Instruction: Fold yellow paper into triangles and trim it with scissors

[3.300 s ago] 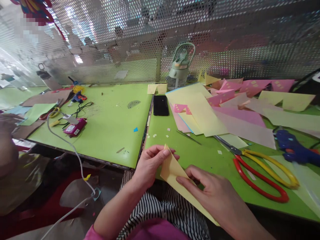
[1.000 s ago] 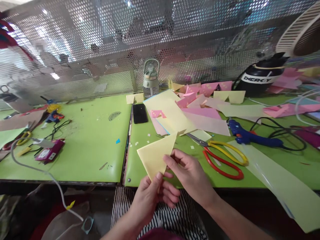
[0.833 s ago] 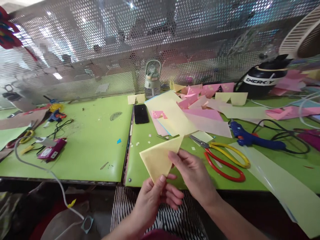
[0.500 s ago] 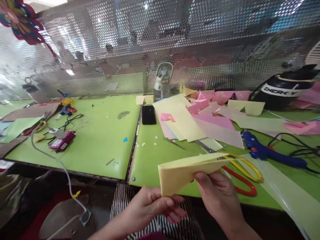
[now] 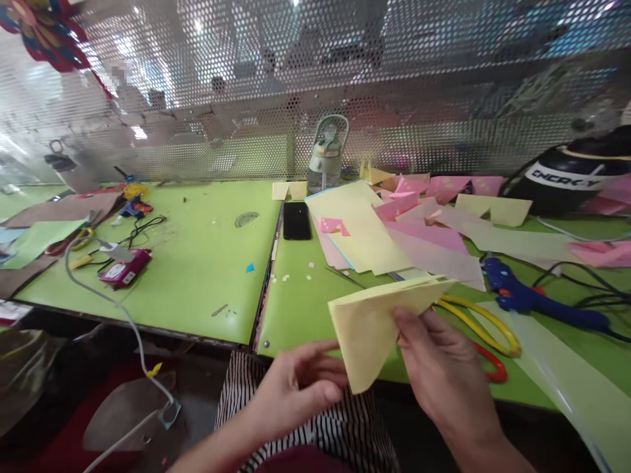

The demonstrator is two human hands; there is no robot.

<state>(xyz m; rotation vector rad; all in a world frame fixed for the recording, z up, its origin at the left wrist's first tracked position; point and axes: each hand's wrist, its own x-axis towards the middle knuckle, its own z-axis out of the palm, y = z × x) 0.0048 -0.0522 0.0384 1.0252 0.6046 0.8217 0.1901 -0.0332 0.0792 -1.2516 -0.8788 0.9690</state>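
Observation:
A folded piece of pale yellow paper (image 5: 367, 335) is held up over the table's front edge. My right hand (image 5: 441, 364) pinches it at its right part, thumb on the near face. My left hand (image 5: 298, 391) is beside the paper's left edge, fingers stretched out and thumb apart; some fingertips pass behind the paper. Under and behind the paper lie scissors with one yellow and one red handle (image 5: 486, 322), their blades mostly covered.
A blue glue gun (image 5: 537, 299) with a black cord lies at right. Sheets of yellow paper (image 5: 369, 230) and pink cut pieces spread behind. A black phone (image 5: 296, 221), a green-lidded bottle (image 5: 326, 157) and a purple device (image 5: 125, 268) also stand or lie on the green table (image 5: 207, 263).
My left hand has let go of the paper's lower left corner and its fingers have opened. My right hand has raised the paper slightly, and its lower corner has swung right.

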